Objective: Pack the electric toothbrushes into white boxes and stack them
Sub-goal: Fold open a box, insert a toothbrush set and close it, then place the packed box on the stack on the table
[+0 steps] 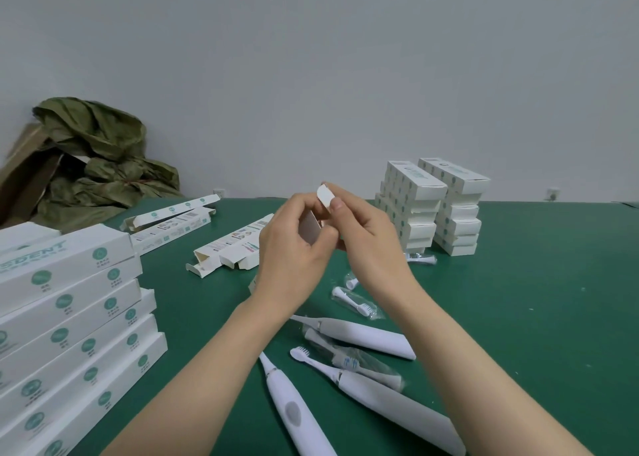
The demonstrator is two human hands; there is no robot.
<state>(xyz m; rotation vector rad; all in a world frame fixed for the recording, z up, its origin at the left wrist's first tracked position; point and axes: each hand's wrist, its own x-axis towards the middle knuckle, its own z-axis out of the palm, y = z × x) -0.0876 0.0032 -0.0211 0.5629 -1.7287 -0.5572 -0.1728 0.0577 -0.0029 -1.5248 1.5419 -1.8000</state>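
I saw both hands raised close together over the green table (518, 282), holding one white box (308, 229) between them. The left hand (294, 255) was curled round the box body. The right hand (366, 238) pinched the end flap (325, 197), which stood open and pointed upward. I could not tell whether this box held anything.

Three electric toothbrushes (366, 338) lay loose on the table below the forearms, outside any box. Bagged brush heads (356, 303) lay just beside them.

Containers on the table:
- Open boxes (224, 251) lay flat beyond the left hand, end flaps out. Their contents were not visible.
- A left stack (69, 317) of closed boxes stood at the near left edge, several layers high.
- Two rear stacks (408, 206) of closed boxes stood side by side to the right of the hands, towards the wall.

A crumpled green bag (100, 158) rested against the wall at far left.
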